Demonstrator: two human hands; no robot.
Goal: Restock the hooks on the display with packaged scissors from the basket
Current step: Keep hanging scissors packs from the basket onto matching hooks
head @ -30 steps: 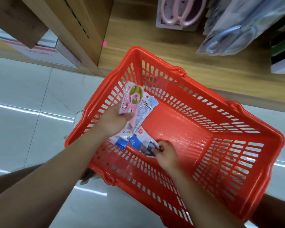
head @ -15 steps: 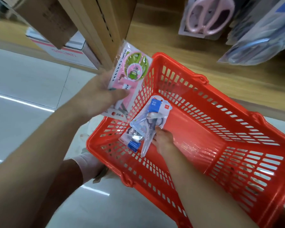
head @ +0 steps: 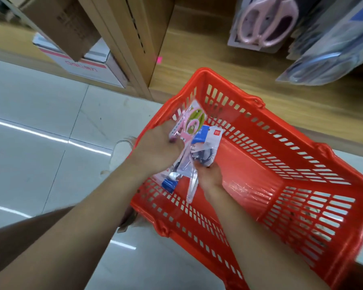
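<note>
Left hand [head: 155, 149] grips a pink scissors pack [head: 194, 122] over the red basket [head: 249, 170], at its left end, fingers curled round it. Right hand [head: 210, 174] pinches a blue-labelled scissors pack [head: 206, 141] from below, touching the pink one. I note more packaged scissors [head: 266, 19] hanging on the display [head: 197, 59] beyond the basket's far side.

A red slatted basket [head: 281, 164] sits just below the display. Over its left corner two tilted packs overlap: a pink-and-green scissors pack [head: 194, 124] and a clear blue-labelled scissors pack [head: 206, 141] with dark handles. Pink-handled packaged scissors [head: 266, 24] hang on the display.
</note>
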